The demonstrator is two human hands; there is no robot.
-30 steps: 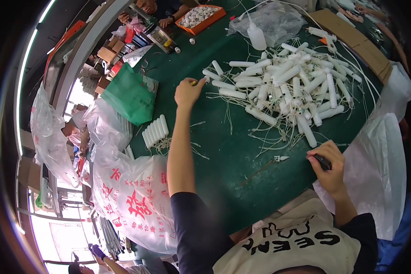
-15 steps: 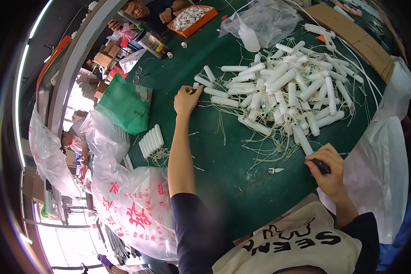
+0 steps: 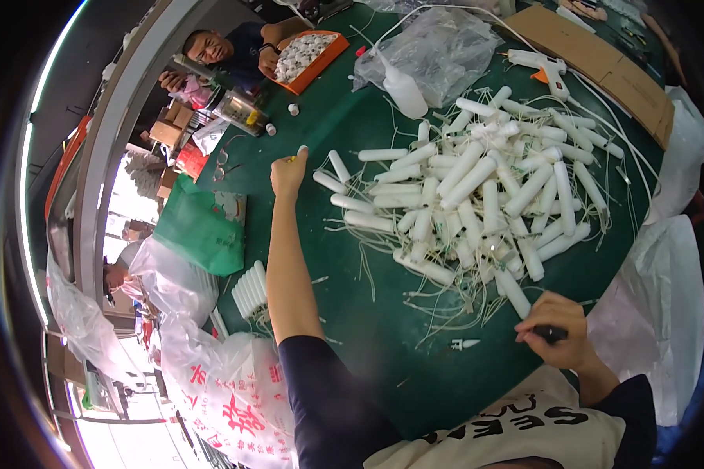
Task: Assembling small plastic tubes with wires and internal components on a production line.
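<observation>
My left hand [image 3: 288,176] is stretched out over the green table, left of a heap of white plastic tubes [image 3: 468,181] with thin wires. Its fingers are closed around something small with a bit of yellow showing; I cannot make out what it is. My right hand [image 3: 559,332], at the heap's near right edge, is closed on a black-handled tool [image 3: 550,334] whose working end I cannot see clearly. A white tube [image 3: 512,294] lies just beyond its fingers. On the table to its left lies a small white pointed piece [image 3: 465,344].
Beside my left forearm lies a row of white tubes [image 3: 250,291], with a green bag [image 3: 203,227] behind it. A white squeeze bottle [image 3: 404,92], a glue gun [image 3: 541,72] and cardboard [image 3: 590,66] are at the back. Across the table, a person's hand touches an orange tray [image 3: 313,61] of small white parts.
My left hand has moved away from the heap's left edge, farther out and leftward. My right hand still grips the black-handled tool, now a little apart from the tube. The whole view has shifted.
</observation>
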